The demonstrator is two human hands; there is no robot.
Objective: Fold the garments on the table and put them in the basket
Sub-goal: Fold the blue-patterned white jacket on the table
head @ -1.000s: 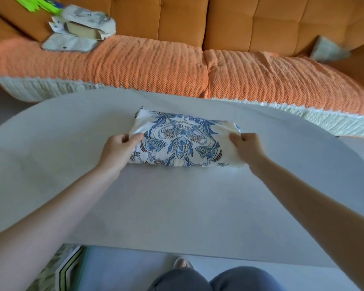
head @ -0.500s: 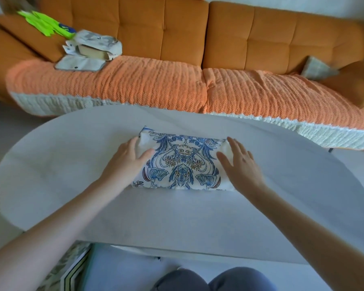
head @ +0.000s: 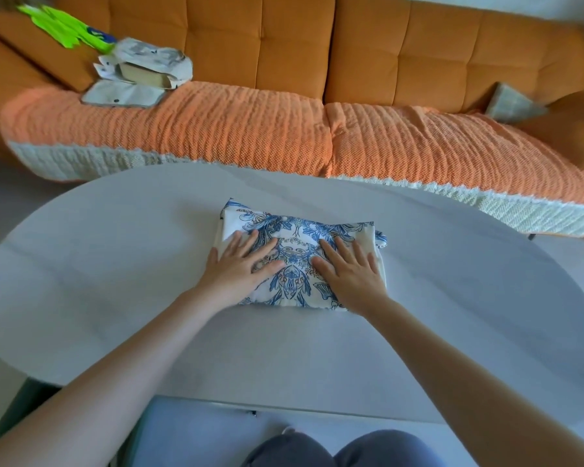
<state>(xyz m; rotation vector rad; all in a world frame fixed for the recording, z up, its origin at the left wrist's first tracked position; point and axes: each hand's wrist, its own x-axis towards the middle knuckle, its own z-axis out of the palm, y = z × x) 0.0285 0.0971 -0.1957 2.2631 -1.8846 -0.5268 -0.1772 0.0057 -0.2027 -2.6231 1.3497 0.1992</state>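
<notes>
At the far left, a bright green item (head: 64, 26) lay on an orange cushion of the orange tufted sofa (head: 418, 62). Just right of it a rumpled pale grey cloth bundle (head: 149, 67) sat on the sofa's ribbed orange throw (head: 216, 129). In front stood the white oval table (head: 115, 281). The left hand (head: 240, 267) lay flat on the left part of the folded white garment with a blue floral print (head: 297, 237), fingers straight and spread, holding nothing. The garment rested near the middle of the table as a compact rectangle. The right hand (head: 351, 274) pressed flat on its right part, fingers likewise straight and slightly apart. Further right, a small pale checked cushion (head: 511, 102) leaned against the sofa back.
</notes>
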